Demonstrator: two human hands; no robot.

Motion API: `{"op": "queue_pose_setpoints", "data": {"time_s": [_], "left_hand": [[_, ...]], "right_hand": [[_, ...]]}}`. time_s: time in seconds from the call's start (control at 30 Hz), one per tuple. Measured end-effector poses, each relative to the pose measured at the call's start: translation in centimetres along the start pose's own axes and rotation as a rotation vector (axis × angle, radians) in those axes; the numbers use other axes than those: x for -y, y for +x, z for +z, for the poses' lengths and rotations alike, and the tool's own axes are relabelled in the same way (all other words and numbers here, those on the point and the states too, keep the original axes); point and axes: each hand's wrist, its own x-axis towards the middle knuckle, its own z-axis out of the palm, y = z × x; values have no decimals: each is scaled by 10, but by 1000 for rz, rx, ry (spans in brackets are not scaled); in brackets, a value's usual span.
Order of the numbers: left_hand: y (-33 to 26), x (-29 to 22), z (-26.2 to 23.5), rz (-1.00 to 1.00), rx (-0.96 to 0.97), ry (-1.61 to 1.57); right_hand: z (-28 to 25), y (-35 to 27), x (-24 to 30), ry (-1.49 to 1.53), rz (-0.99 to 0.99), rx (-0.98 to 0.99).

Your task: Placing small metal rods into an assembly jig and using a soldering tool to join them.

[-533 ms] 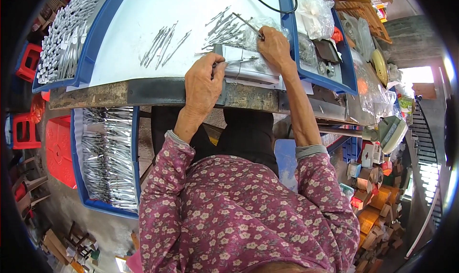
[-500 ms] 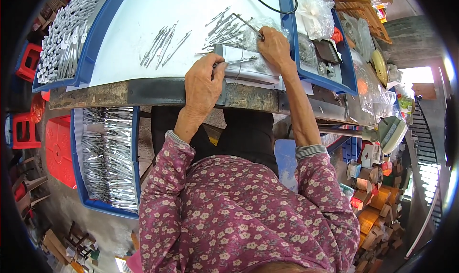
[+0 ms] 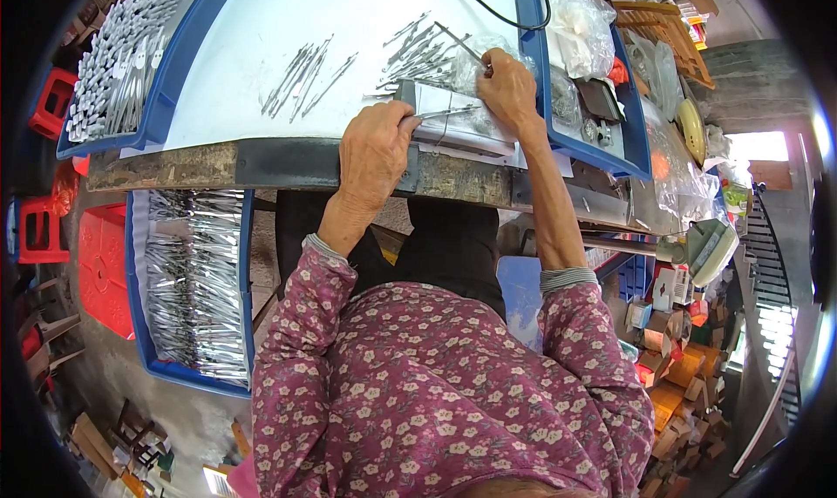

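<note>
My left hand (image 3: 377,147) rests at the near edge of a white work surface (image 3: 288,27) and pinches a thin metal piece (image 3: 445,113) that lies across a small grey block (image 3: 453,123). My right hand (image 3: 508,87) sits just beyond the block, fingers closed on another thin metal pin (image 3: 460,43). Two loose heaps of slim metal pins lie on the white surface, one (image 3: 305,73) to the left of my hands and one (image 3: 418,52) right behind them.
A blue tray (image 3: 187,280) full of packed metal pieces sits below the bench on my left. Another blue tray (image 3: 122,58) with packed pieces stands at the far left. Plastic bags (image 3: 580,27), small boxes and clutter crowd the right side. Red stools (image 3: 39,228) stand at left.
</note>
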Motion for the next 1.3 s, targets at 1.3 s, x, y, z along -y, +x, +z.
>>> {"op": "queue_pose_setpoints", "data": {"time_s": [1.3], "left_hand": [[6,1,-10,-49,173,-18]], "right_hand": [[-32,-21,9,720,138,-97]]}}
